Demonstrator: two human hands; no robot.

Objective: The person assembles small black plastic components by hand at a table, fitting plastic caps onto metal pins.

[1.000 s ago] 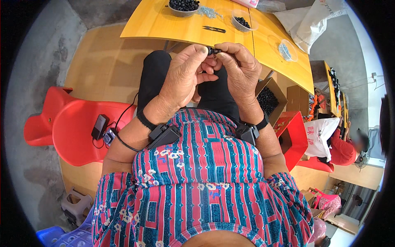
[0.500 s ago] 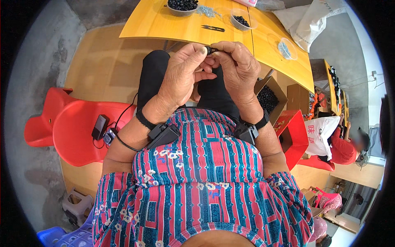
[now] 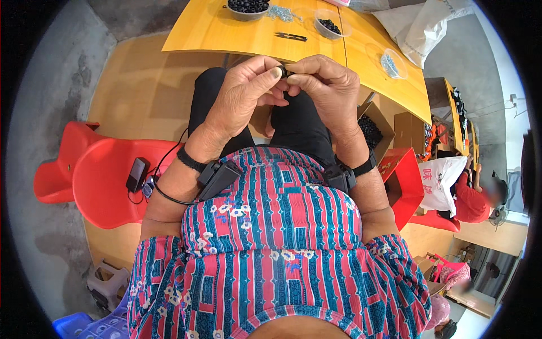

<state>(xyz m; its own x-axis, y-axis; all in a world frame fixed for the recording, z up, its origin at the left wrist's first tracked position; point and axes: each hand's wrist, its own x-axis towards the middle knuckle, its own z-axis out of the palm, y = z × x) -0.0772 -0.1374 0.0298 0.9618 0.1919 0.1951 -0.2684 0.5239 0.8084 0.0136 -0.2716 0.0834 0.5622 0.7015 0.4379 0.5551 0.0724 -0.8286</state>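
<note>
Sitting by the yellow table (image 3: 226, 35), I hold my left hand (image 3: 240, 93) and right hand (image 3: 330, 87) close, both pinched on a small black part (image 3: 284, 72) between them; I'm seemingly manipulating it, and the next move likely calls for steadiness.

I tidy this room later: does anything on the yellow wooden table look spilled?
Yes: small, shiny, pale pieces lie loose on the table beside the round grey bowl of small black parts. Similar-looking pieces sit in a clear round plastic container, so these may have spilled.
</note>
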